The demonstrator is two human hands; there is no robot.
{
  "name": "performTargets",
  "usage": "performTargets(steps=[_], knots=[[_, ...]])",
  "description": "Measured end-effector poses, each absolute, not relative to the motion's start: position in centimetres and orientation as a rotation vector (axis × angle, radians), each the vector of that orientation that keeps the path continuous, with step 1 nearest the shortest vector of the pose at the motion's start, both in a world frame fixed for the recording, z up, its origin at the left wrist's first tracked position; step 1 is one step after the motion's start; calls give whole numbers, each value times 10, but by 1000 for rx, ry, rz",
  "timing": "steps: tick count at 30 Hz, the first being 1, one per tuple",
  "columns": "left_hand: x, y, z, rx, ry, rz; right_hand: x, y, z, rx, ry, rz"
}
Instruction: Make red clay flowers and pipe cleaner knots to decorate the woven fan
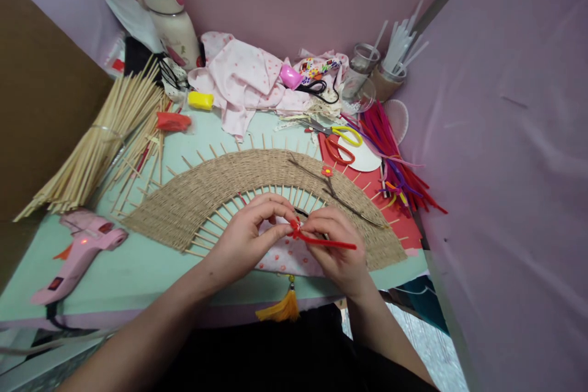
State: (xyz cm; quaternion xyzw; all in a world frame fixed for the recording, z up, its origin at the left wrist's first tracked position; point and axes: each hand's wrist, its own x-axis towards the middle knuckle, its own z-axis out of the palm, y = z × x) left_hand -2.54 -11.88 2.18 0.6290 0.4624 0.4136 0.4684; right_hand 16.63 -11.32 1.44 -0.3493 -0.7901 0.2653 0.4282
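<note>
Between my two hands is a red pipe cleaner point(331, 244), bent into small loops at its left end with a straight tail running right. My left hand point(257, 229) pinches the looped end between thumb and fingers. My right hand point(337, 242) is closed on the same pipe cleaner beside the loops. Behind them lies a woven fan point(234, 168) with thin sticks poking out along its curve. A dark twig point(342, 199) and a small red flower point(326, 171) with a yellow centre rest on its right part. Dotted fabric point(287, 257) and a yellow tassel point(285, 306) show below my hands.
A pink glue gun point(76, 251) with a glowing light lies at left, below bundled sticks point(105, 135). Scissors point(337, 131), loose pipe cleaners point(383, 135) and a cup of white glue sticks point(390, 76) are at right. A bottle point(169, 24) and pink cloth point(248, 73) stand behind.
</note>
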Motion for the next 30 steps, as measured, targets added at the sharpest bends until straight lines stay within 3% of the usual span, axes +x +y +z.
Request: performTargets(steps=[12,30], knots=[[-9,-126,17,1094,1214,1032,145,-125,-12,-1005,-1815,290],[-5,-126,15,967,1224,1055,148,-120,2,-1099,-1720,734]])
